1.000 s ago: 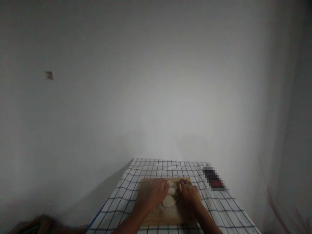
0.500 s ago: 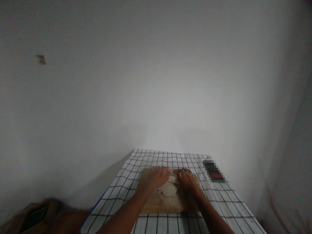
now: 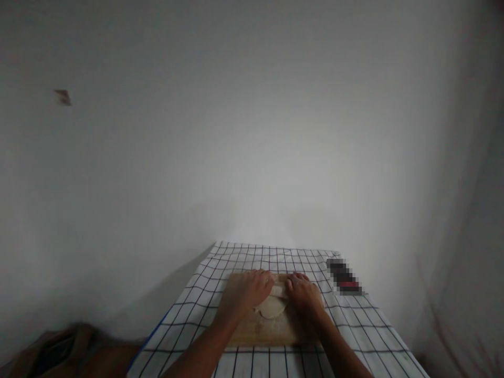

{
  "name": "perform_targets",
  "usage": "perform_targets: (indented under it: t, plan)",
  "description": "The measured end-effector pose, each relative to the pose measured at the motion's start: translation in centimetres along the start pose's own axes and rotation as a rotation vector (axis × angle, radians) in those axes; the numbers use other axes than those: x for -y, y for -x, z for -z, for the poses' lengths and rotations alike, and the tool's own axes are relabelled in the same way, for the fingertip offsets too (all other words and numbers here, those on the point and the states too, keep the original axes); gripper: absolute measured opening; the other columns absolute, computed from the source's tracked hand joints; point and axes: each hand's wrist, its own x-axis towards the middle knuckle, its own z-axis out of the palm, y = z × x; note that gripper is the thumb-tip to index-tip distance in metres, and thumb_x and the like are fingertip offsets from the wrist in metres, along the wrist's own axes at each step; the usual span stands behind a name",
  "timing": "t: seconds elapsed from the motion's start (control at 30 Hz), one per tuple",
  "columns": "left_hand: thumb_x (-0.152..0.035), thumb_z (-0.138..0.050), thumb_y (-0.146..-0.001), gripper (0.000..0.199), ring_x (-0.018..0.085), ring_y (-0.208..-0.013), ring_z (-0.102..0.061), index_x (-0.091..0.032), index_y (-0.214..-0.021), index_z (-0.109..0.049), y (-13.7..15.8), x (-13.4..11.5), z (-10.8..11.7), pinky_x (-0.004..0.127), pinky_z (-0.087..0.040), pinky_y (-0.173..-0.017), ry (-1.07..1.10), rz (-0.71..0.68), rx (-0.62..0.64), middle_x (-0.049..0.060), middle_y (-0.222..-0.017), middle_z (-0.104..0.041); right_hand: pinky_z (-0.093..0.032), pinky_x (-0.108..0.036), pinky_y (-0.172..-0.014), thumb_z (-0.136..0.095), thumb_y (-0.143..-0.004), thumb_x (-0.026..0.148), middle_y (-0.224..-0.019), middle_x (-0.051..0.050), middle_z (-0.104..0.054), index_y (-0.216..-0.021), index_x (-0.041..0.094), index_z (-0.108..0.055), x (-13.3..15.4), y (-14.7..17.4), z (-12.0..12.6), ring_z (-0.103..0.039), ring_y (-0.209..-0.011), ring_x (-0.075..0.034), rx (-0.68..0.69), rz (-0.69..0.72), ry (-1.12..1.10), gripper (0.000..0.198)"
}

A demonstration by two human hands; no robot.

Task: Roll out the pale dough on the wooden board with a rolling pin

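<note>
A flat, pale round of dough lies on a wooden board. Across its far part runs a pale rolling pin, of which only a short middle stretch shows between my hands. My left hand is closed over the pin's left end, and my right hand over its right end. Both sets of fingers curl away from me, so the fingertips and the ends of the pin are hidden. A small scrap of dough touches the round's left edge.
Under the board is a table with a white, black-checked cloth. A blurred-out dark item lies at the table's right edge. A pale wall rises behind. Brown furniture stands low at the left.
The view has shifted slightly. Both hands keep their grip on the rolling pin, with hardly any movement over the dough.
</note>
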Motion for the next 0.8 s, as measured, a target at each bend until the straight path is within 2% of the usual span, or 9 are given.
perform_targets:
  t: [0.2, 0.4, 0.53, 0.8]
  plan:
    - [-0.030, -0.040, -0.102, 0.031, 0.023, -0.107, -0.063, -0.023, -0.111, -0.069, 0.4, -0.2, 0.5, 0.039, -0.042, -0.094, 0.005, -0.017, 0.007, 0.006, -0.112, -0.073, -0.048, -0.033, -0.080, -0.036, -0.104, 0.027, -0.124, -0.009, -0.065, -0.105, 0.024, -0.067, 0.1, 0.4, -0.3, -0.058, -0.117, -0.024, -0.051, 0.014, 0.021, 0.032]
    - [-0.028, -0.043, -0.101, 0.027, 0.024, -0.105, -0.063, -0.023, -0.105, -0.070, 0.7, -0.6, 0.2, 0.042, -0.042, -0.096, 0.018, 0.021, -0.045, 0.007, -0.109, -0.073, -0.044, -0.033, -0.082, -0.036, -0.105, 0.031, -0.111, -0.007, -0.069, -0.099, 0.025, -0.067, 0.4, 1.0, -0.6, -0.060, -0.106, -0.022, -0.105, -0.023, 0.013, 0.033]
    - [-0.027, -0.046, -0.100, 0.025, 0.025, -0.107, -0.063, -0.023, -0.106, -0.070, 0.8, -0.8, 0.3, 0.045, -0.041, -0.099, 0.016, 0.029, -0.073, 0.010, -0.112, -0.073, -0.043, -0.032, -0.083, -0.035, -0.105, 0.031, -0.111, -0.007, -0.069, -0.100, 0.025, -0.068, 0.6, 1.3, -0.3, -0.061, -0.106, -0.022, -0.106, -0.027, 0.018, 0.034]
    - [-0.027, -0.048, -0.099, 0.024, 0.025, -0.109, -0.064, -0.021, -0.108, -0.070, 0.8, -0.9, 0.4, 0.040, -0.044, -0.093, 0.016, 0.053, -0.008, 0.010, -0.115, -0.072, -0.043, -0.032, -0.083, -0.039, -0.103, 0.028, -0.115, -0.007, -0.068, -0.100, 0.025, -0.067, 1.0, 1.3, 0.4, -0.060, -0.109, -0.022, -0.056, -0.026, 0.044, 0.029]
